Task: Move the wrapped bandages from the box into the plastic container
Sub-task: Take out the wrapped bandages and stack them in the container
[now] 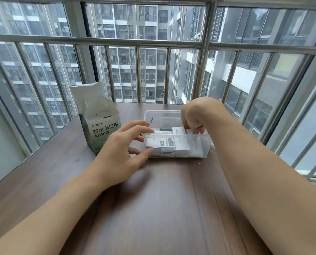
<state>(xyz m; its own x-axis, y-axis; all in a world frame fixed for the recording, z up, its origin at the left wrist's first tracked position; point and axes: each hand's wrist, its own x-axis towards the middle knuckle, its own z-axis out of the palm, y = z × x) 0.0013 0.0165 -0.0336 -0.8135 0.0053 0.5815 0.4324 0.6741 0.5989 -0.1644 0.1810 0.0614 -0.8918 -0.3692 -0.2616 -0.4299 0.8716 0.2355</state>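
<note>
Toward the far edge of the worktop (153, 199), near its middle, sits the clear plastic container (177, 144), its long axis running left to right. Wrapped bandages (169, 146) fill its near side, lying flat in neat stacks that stand side by side in a row along that same axis, their printed faces turned up; some more wrapped packets show higher up, near the far wall. Just left of the container stands the box (98, 126), upright, its top flaps open and its printed front facing the near edge; what it holds cannot be made out. Coming in from the left, the left hand (122, 151) rests against the container's left end, fingers straight and spread, thumb touching the near-left corner. Reaching down from above, the right hand (196, 115) has its wrist bent and its fingers curled into the container's right part, pinching wrapped bandages there.
</note>
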